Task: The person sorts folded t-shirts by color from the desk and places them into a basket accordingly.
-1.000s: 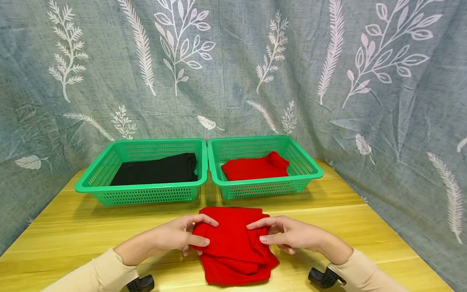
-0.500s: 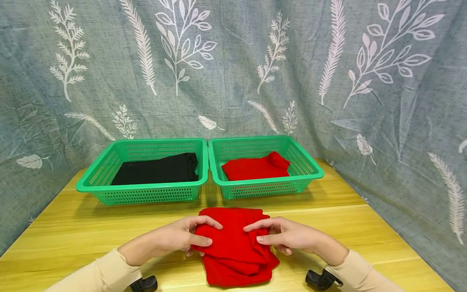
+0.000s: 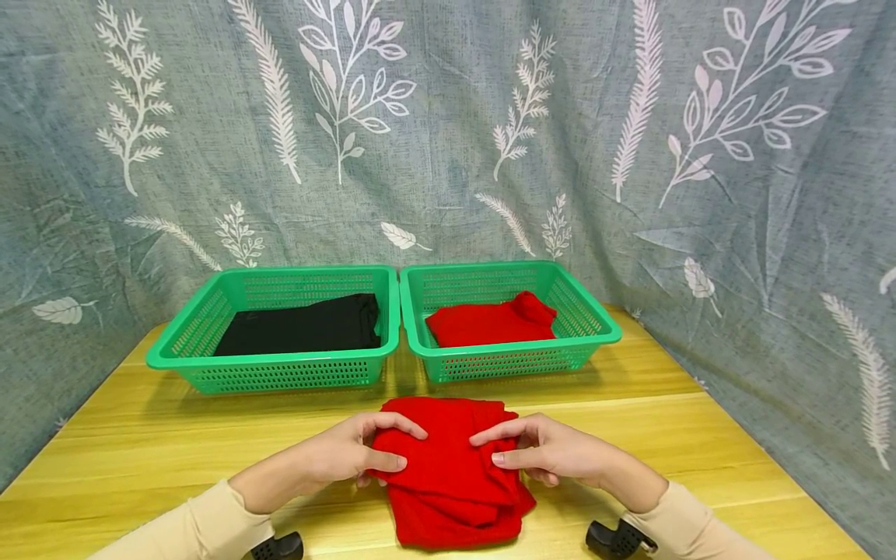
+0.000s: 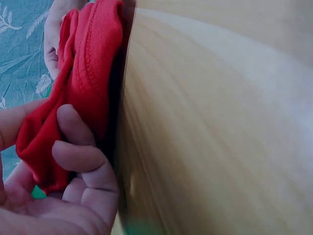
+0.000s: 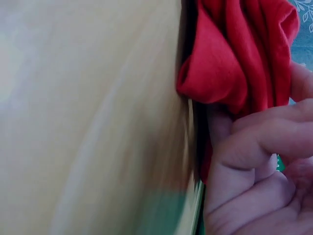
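Note:
A folded red garment (image 3: 451, 459) lies in layers on the table, its lower layers spreading toward the near edge. From the left side my left hand (image 3: 343, 451) grips it, thumb and index finger on top. In the left wrist view the other fingers (image 4: 85, 159) curl round its folded edge. Opposite, my right hand (image 3: 560, 451) holds the right side, index finger and thumb over the top layer. The right wrist view shows curled fingers (image 5: 259, 147) tucked against the stacked folds (image 5: 234, 58), their tips partly hidden.
Behind the garment, two green plastic baskets stand side by side. Folded black cloth (image 3: 301, 327) lies in the left basket (image 3: 273, 358), another red garment (image 3: 490, 323) in the right basket (image 3: 518, 346). A leaf-patterned curtain (image 3: 448, 155) hangs behind the wooden table (image 3: 175, 443).
Both hands have shifted slightly inward over the red garment, coming a little closer together. The garment and baskets stay nearly where they were.

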`<control>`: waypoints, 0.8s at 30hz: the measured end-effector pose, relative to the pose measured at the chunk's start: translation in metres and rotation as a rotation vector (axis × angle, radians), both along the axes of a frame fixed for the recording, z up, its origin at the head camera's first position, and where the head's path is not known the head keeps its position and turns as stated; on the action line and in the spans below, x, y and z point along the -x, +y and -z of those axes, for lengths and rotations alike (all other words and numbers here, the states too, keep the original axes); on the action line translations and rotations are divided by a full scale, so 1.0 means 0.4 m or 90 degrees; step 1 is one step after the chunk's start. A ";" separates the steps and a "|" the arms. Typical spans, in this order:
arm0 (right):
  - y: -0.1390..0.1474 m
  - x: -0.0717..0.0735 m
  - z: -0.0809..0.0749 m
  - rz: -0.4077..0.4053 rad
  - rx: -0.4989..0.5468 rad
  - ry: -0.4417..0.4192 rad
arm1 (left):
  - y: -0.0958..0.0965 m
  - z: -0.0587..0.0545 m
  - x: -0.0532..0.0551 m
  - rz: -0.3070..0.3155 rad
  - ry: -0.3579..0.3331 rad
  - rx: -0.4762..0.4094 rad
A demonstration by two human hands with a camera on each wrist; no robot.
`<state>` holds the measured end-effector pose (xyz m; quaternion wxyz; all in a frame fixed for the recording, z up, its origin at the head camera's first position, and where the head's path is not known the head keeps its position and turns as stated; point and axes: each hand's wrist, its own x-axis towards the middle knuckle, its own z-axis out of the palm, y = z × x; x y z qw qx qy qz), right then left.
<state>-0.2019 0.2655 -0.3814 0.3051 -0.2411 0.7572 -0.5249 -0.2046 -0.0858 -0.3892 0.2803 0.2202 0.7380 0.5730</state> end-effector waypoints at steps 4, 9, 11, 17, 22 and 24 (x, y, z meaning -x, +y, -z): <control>0.002 0.002 0.001 0.008 0.003 0.012 | 0.000 -0.002 -0.002 -0.015 0.010 -0.004; 0.005 0.003 -0.002 0.023 -0.003 0.035 | 0.000 -0.006 -0.005 -0.025 0.028 -0.011; 0.004 0.002 -0.005 0.033 -0.008 0.045 | 0.001 -0.009 -0.006 -0.025 0.039 -0.017; -0.003 -0.002 -0.013 0.079 -0.016 0.053 | 0.002 -0.019 -0.013 -0.018 0.066 -0.030; -0.010 -0.007 -0.021 0.108 -0.027 0.048 | 0.003 -0.027 -0.016 -0.018 0.089 -0.030; -0.011 -0.007 -0.024 0.116 -0.031 0.048 | 0.004 -0.030 -0.017 -0.020 0.099 -0.026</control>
